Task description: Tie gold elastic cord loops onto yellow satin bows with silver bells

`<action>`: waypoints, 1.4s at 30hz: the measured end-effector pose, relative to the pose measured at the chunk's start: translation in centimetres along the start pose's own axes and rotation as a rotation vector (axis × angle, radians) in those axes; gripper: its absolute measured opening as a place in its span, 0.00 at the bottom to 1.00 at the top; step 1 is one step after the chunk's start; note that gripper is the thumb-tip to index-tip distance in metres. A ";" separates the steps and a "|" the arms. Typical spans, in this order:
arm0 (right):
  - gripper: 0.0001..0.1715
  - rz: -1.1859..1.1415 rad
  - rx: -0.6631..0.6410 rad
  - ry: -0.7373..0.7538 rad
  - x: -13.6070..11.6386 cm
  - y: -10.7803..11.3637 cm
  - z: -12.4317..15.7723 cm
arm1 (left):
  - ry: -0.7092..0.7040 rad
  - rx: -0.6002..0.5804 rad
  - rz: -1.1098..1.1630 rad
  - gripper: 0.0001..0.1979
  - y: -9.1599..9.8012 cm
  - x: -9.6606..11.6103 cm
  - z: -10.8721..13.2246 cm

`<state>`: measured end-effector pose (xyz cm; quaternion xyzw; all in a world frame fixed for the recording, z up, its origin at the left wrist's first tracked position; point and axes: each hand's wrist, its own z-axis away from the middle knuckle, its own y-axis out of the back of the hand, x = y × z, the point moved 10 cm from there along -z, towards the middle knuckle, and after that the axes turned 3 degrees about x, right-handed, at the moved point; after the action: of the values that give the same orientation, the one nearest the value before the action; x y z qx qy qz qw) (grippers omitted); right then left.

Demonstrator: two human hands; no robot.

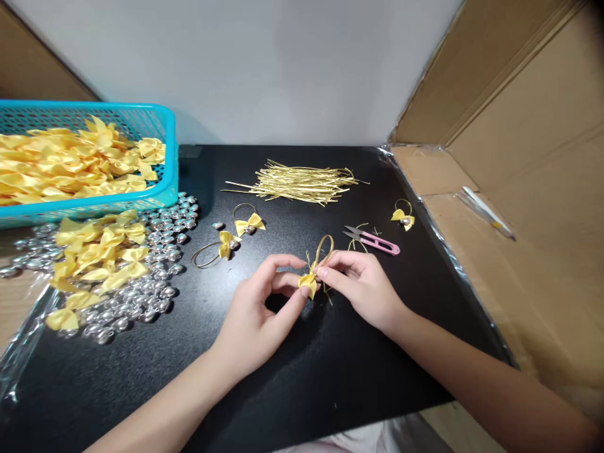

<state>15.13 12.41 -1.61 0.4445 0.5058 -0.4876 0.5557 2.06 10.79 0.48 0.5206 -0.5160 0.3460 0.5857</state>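
My left hand [264,308] pinches a yellow ribbon bow [307,285] between thumb and fingers, just above the black tabletop. On its other side my right hand [361,280] grips the base of a gold loop [324,250] joined to the bow. Thin gold strands stick out around the join; the fingers partly hide it. Beyond my right hand lie pink thread snips [372,240] with their blades pointing left. Two looped bows with silver bells, one bow [227,245] nearer and another bow [250,224] behind it, rest left of my hands.
A turquoise basket [172,160] of yellow bows stands at the back left. Silver bells [165,274] and loose bows [104,248] spread before it. Gold twist ties [302,184] lie at the back. One looped bow [403,218] and a white pen-like tool [488,212] are at right.
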 end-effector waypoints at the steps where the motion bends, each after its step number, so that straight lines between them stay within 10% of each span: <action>1: 0.12 -0.056 -0.016 -0.051 0.4 -0.2 0.0 | 0.013 0.000 0.021 0.10 0.0 -0.2 0.0; 8: 0.13 -0.173 -0.049 -0.164 1.1 -0.9 0.2 | 0.013 -0.017 0.024 0.03 -0.1 -0.3 0.1; 20: 0.07 0.194 0.140 0.157 -1.8 0.8 0.6 | -0.051 0.001 -0.037 0.03 -0.1 0.7 0.0; 26: 0.12 0.492 0.476 0.734 -7.2 2.5 4.4 | -0.058 0.019 -0.087 0.02 0.1 0.8 0.1; 30: 0.07 0.858 0.171 1.194 -8.9 -2.3 7.5 | -0.070 0.029 -0.096 0.03 0.2 1.0 0.0; 42: 0.05 1.049 0.251 0.967 -8.0 -1.8 4.5 | -0.124 0.016 -0.116 0.05 0.0 1.6 0.2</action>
<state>13.77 8.46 6.80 0.8551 0.3555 0.0398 0.3754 2.39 10.36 2.03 0.5745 -0.5175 0.2829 0.5676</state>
